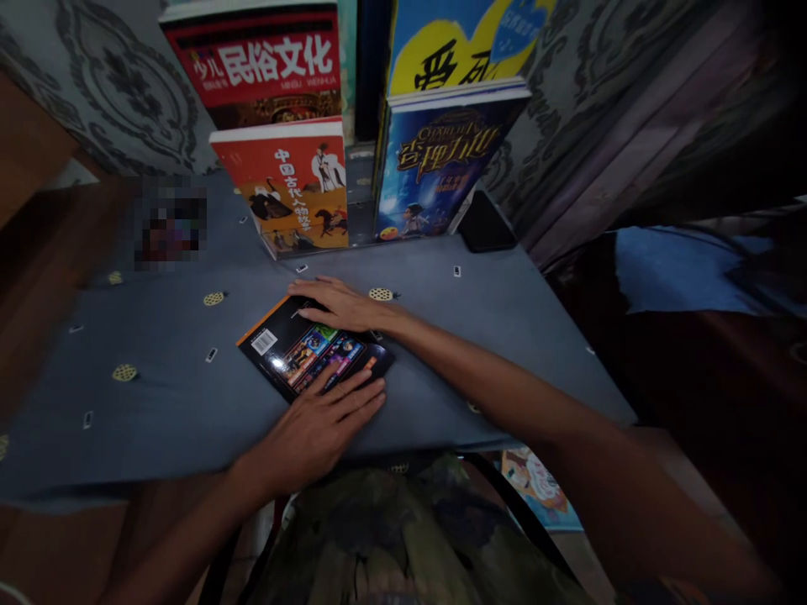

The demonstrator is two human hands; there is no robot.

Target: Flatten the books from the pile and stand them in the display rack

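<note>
Blue cloth (157,370) with small gold dots covers the table, and four books stand at the back: a red book (293,189) in front on one side, a blue book (435,168) on the other. One dark book (303,344) lies flat in the middle, back side up, with a white code sticker near its corner. Left hand (319,428) rests flat on its near edge, fingers spread, gripping nothing. Right hand (337,304) lies flat on the far edge, also not gripping. That book looks thin, light and bendy, with a shiny, slippy cover. Best to pinch it by a long edge
</note>
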